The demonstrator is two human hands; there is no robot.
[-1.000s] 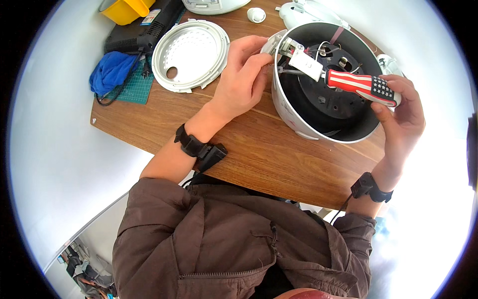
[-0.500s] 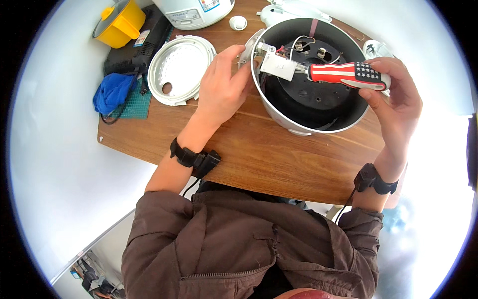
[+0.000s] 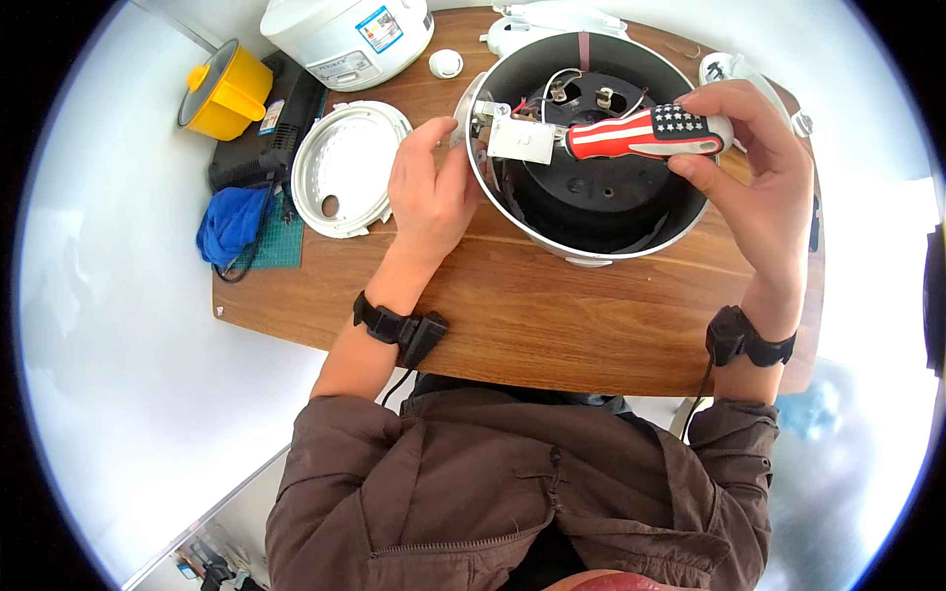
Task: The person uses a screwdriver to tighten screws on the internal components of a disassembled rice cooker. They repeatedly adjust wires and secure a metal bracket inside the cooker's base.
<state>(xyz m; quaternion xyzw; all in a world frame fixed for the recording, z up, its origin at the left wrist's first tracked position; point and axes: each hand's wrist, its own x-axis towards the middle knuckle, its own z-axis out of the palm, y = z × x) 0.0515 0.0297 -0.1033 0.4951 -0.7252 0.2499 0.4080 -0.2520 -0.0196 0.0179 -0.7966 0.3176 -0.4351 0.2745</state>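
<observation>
A rice cooker body with a white shell and dark inside stands tilted open toward me, its black base, wires and metal clips showing. My right hand holds a screwdriver by the end of its red, white and dark starred handle. The screwdriver lies nearly level over the opening, its tip at a white rectangular piece by the left rim; the exact contact is hard to see. My left hand grips the body's left side at a pale panel, its fingertips partly hidden behind the rim.
Left of the body lies a round white perforated cover. Farther left are a yellow pot, a black device, a blue cloth and a green mat. Behind stand a white rice cooker, a small white cap and white parts.
The whole view has shifted, so the tabletop things sit lower at the left and the body farther left. Both hands keep their holds, and the screwdriver stays at the white piece.
</observation>
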